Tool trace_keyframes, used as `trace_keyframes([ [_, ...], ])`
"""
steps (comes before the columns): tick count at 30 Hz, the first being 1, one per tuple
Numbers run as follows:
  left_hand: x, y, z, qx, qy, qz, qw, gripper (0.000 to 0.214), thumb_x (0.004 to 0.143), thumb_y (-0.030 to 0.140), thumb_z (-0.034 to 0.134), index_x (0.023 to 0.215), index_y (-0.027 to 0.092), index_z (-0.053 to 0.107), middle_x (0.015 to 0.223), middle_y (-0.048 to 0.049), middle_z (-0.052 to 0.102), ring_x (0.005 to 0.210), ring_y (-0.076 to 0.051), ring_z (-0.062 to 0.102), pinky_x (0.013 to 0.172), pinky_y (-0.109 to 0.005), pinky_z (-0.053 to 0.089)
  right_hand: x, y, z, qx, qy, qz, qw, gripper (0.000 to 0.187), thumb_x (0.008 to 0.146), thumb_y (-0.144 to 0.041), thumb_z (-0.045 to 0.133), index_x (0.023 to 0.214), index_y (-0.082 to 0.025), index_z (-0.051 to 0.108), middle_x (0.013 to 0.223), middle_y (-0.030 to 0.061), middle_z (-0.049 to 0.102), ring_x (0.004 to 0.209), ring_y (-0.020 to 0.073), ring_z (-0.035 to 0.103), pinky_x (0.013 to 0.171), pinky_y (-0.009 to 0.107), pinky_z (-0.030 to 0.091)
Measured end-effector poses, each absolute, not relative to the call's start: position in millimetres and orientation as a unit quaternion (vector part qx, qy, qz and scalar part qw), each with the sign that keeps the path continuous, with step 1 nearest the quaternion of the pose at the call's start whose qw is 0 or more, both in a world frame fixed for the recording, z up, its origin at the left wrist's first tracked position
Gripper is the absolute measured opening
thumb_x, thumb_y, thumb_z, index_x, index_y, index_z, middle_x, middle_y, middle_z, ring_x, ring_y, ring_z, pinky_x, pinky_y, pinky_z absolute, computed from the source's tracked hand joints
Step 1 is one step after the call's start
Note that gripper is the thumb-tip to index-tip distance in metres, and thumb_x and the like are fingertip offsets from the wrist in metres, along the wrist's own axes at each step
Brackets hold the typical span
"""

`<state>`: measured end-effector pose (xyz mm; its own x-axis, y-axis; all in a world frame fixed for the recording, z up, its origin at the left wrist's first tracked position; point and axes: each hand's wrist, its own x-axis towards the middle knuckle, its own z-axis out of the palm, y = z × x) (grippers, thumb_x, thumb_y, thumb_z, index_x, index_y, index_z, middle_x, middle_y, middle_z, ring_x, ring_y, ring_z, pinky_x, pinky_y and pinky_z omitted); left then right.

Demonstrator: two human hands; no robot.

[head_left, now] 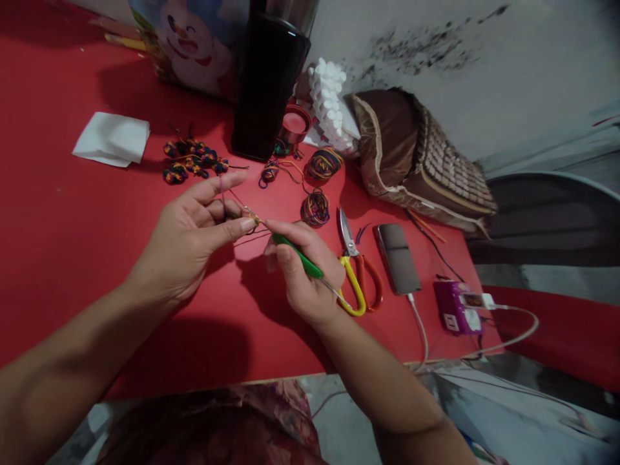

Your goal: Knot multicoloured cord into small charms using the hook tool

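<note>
My left hand (pixel 194 236) hovers over the red table (pixel 62 245), thumb and forefinger pinched on a small knot of multicoloured yarn (pixel 252 218), with a strand looped over the forefinger. My right hand (pixel 303 271) is closed round a green-handled crochet hook (pixel 296 255) whose tip meets that knot. A thin strand runs from the work toward a small ball of multicoloured yarn (pixel 314 208) lying just beyond my right hand.
Yellow-and-red scissors (pixel 356 271), a phone (pixel 398 257) on a cable and a purple adapter (pixel 458 309) lie to the right. Finished crochet pieces (pixel 191 160), a white tissue (pixel 111 139), a black cylinder (pixel 268 84), another yarn coil (pixel 323 163) and a brown bag (pixel 416 158) sit farther back.
</note>
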<state>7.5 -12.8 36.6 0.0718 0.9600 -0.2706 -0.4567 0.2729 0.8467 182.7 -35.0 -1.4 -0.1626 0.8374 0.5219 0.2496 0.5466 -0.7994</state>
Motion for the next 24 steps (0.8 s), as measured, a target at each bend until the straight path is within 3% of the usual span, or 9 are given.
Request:
trace_keyframes([
  [14,1,-8,36,0.299,0.406,0.546,0.669,0.045,0.072,0.004,0.087,0.114,0.018,0.081,0.077,0.0013,0.073,0.069,-0.009,0.064,0.067,-0.018,0.053,185,-34,2,-0.356,-0.73,0.248,0.527,0.028,0.107,-0.029,0.059,0.131,-0.024,0.072,0.096,0.0051,0.079,0.081,0.0169,0.073,0.08,0.037,0.06],
  [24,-5,-5,41,0.306,0.401,0.527,0.684,0.041,0.071,0.004,0.087,0.109,0.02,0.084,0.075,0.0001,0.075,0.067,-0.01,0.064,0.063,-0.019,0.053,189,-34,10,-0.34,-0.754,0.222,0.516,0.029,0.105,-0.021,0.061,0.131,-0.024,0.073,0.095,0.0052,0.079,0.084,0.0168,0.074,0.078,0.035,0.061],
])
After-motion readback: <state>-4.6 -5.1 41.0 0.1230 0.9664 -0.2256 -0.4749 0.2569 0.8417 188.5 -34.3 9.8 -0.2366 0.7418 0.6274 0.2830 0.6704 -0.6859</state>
